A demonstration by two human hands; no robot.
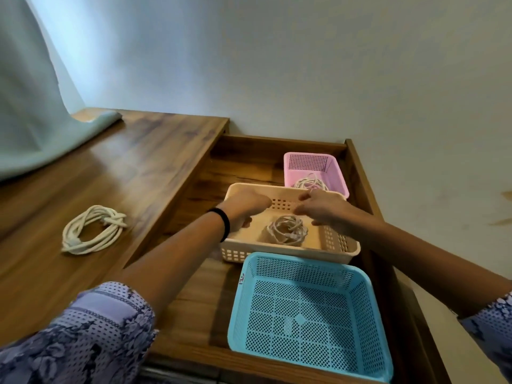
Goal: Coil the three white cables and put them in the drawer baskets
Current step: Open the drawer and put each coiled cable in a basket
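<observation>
On the desktop's left, one coiled white cable (92,230) waits. In the open drawer (194,206), our left hand (246,207), curled, and right hand (322,210), fingers loosely bent, hover empty over the cream basket (340,242) holding a second coil (286,230). A third coil (310,184) sits in the far-corner pink basket (310,162); the blue basket (304,314) nearest us seems reserved.

This looks like a room in a home. A dark wood-grain surface (116,167) fills the left of the frame, with an open wooden drawer (357,167) at centre holding coloured plastic baskets (304,314). A pale curtain (30,106) hangs at upper left against a plain painted wall (304,65).
</observation>
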